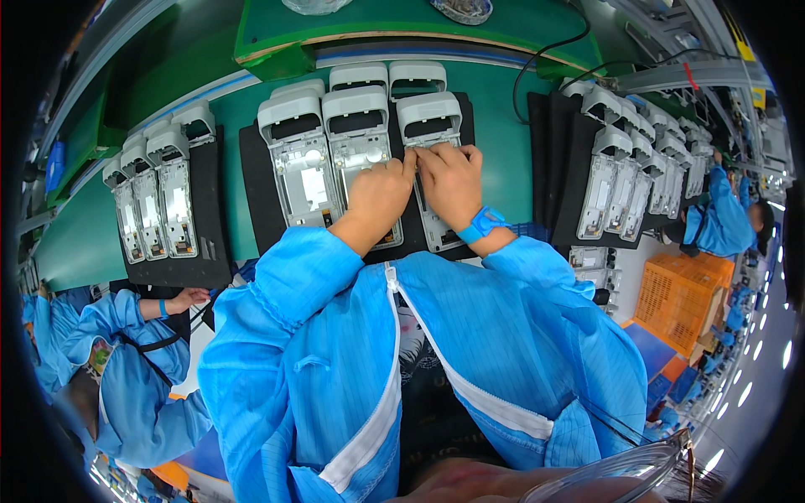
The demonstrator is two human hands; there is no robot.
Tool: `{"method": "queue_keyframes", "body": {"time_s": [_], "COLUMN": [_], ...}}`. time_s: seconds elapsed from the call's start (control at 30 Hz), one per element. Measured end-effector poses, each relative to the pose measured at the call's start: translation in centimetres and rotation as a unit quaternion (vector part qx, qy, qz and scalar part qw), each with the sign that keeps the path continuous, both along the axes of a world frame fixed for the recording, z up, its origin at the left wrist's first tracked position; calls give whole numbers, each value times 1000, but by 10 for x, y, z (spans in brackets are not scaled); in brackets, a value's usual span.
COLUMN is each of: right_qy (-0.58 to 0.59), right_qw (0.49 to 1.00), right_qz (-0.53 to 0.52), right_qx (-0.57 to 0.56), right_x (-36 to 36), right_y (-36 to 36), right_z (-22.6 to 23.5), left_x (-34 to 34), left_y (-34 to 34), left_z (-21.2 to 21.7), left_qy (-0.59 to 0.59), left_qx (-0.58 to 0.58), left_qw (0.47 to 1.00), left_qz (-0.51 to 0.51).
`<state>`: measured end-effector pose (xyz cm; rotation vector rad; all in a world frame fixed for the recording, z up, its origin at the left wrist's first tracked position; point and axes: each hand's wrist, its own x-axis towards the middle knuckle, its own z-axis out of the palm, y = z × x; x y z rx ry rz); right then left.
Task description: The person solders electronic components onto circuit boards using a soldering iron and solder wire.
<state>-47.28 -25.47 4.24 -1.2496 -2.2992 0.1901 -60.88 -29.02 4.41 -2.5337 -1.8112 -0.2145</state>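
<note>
1. Both hands meet at 12 o'clock of frame centre, over the rightmost grey housing (429,134) on the middle black tray (256,180).
2. Left hand (379,191): fingers curled together, tips pressing the housing's left edge; no object visibly held.
3. Right hand (451,183): fingers bunched, pinching at the housing just below its hooded top; the blue wristband (484,224) sits at 5 o'clock of it.
4. Judgement: keep thumbs opposed, press evenly, steady the shell so neighbouring housings (356,138) at 9 o'clock stay seated.
5. What the fingertips grip is hidden.
</note>
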Motion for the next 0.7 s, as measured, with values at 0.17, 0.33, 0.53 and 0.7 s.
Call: {"method": "queue_keyframes", "body": {"time_s": [0.17, 0.33, 0.53, 0.7], "right_qy": [22, 407, 640, 618], "right_qw": [996, 789, 645, 683], "right_qz": [18, 2, -69, -83], "right_qx": [-89, -461, -412, -380], "right_x": [1, 28, 7, -29], "right_y": [6, 41, 136, 196], "right_z": [12, 83, 110, 105], "left_x": [-1, 1, -1, 0], "left_y": [-1, -1, 1, 1], "left_z": [4, 15, 22, 24], "left_qy": [-29, 8, -23, -46], "left_qx": [-16, -37, -25, 5], "left_qw": [999, 999, 999, 999], "left_qz": [16, -5, -1, -1]}}
